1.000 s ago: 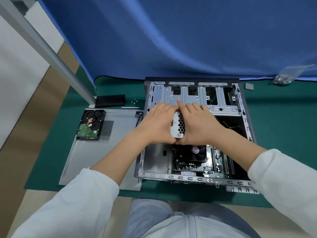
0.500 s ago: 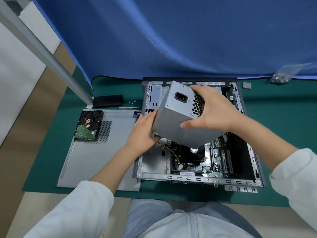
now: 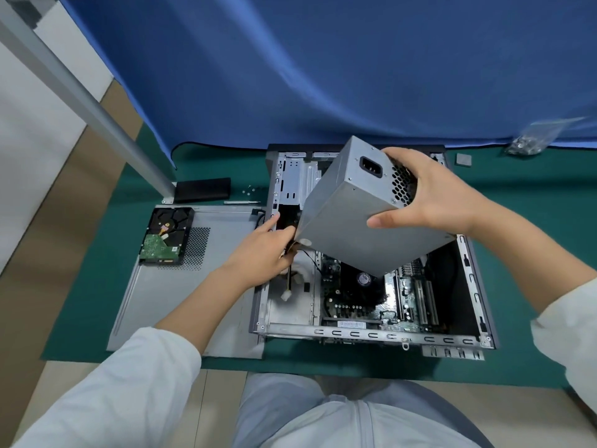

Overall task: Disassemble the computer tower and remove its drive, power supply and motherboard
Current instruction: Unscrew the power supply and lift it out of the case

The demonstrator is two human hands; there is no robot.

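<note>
Before you, a blue cloth backdrop (image 3: 323,69) hangs behind a tan tabletop (image 3: 61,240) covered by a green mat (image 3: 533,221), while a grey metal post (image 3: 84,105) slants down at your left to meet the mat's far corner, beside a white wall (image 3: 29,130).

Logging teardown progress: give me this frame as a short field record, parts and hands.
power supply: lifted above the open case, tilted, socket face up
right hand: grips the supply's vented end
left hand: at the supply's lower corner, fingers curled on its cables
hard drive: out, lying on the side panel
motherboard: in the case
screw bag: far right on mat
</note>
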